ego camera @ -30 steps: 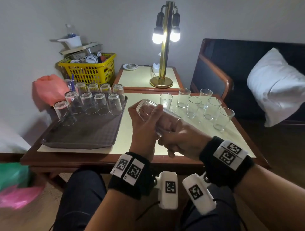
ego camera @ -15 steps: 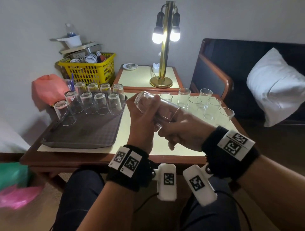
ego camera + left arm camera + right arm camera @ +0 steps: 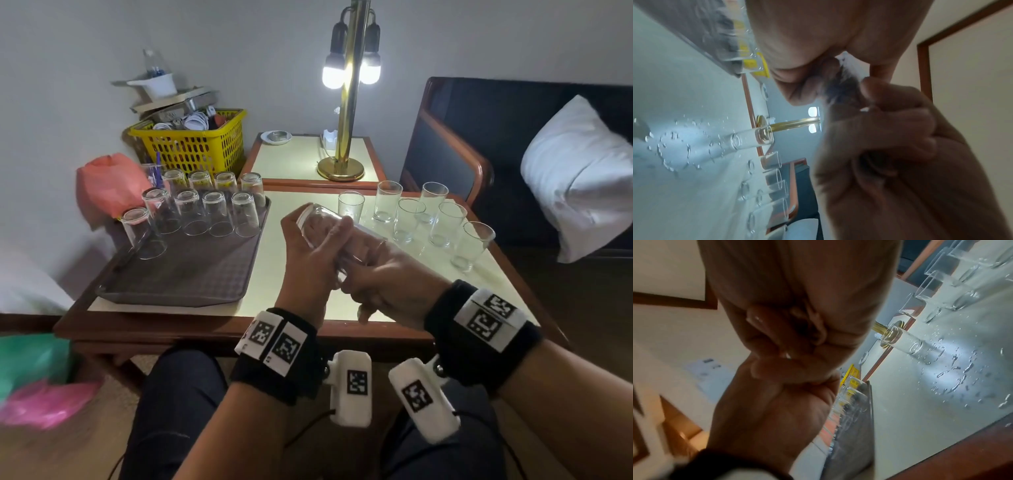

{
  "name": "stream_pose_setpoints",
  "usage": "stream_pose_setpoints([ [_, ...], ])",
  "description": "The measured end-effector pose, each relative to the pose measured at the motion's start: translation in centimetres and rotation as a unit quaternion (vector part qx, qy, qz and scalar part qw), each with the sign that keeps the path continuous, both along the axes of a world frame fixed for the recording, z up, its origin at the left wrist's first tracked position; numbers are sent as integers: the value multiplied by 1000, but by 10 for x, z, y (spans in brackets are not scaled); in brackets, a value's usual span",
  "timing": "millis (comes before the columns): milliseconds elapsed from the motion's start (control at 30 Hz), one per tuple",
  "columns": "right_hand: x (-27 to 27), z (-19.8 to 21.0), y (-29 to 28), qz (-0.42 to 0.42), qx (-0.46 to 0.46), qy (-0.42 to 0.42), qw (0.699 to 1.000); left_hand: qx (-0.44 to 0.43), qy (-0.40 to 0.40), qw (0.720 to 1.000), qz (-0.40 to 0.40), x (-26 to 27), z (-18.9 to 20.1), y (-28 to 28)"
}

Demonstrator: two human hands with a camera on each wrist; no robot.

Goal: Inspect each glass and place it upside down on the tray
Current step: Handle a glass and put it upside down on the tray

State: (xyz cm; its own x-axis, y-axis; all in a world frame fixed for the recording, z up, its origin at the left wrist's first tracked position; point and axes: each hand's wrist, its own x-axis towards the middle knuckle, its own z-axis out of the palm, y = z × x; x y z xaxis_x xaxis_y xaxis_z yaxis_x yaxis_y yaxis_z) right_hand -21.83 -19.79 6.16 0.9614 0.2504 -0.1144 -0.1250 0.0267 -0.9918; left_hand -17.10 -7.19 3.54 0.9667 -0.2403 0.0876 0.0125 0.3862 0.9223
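Holding one clear drinking glass (image 3: 337, 236) sideways over the middle of the frame, both hands are wrapped around it: the left hand (image 3: 310, 260) curls its fingers around the base end, the right hand (image 3: 387, 277) grips the rim end. Looks like the inspection step to me, not the placing yet.

Progress so far: nine clear glasses sit upside down along the far edge of the dark grey plastic tray (image 3: 178, 274) at left of the frame, in two rows plus one loner (image 3: 138, 229) at the left edge. Six upright glasses (image 3: 409, 219) wait on the cream-topped wooden table (image 3: 274, 274) at right centre. So I'd say a bit over halfway, with seven left counting this one. The tabletop shows water droplets in the wrist views, so slippery glass is possible.
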Motion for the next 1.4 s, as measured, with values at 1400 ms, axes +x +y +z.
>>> stream_pose_setpoints([
  [1400, 10, -1, 13, 20, 72, 16, 997, 3, -71, 995, 64, 12, 1, 7],
])
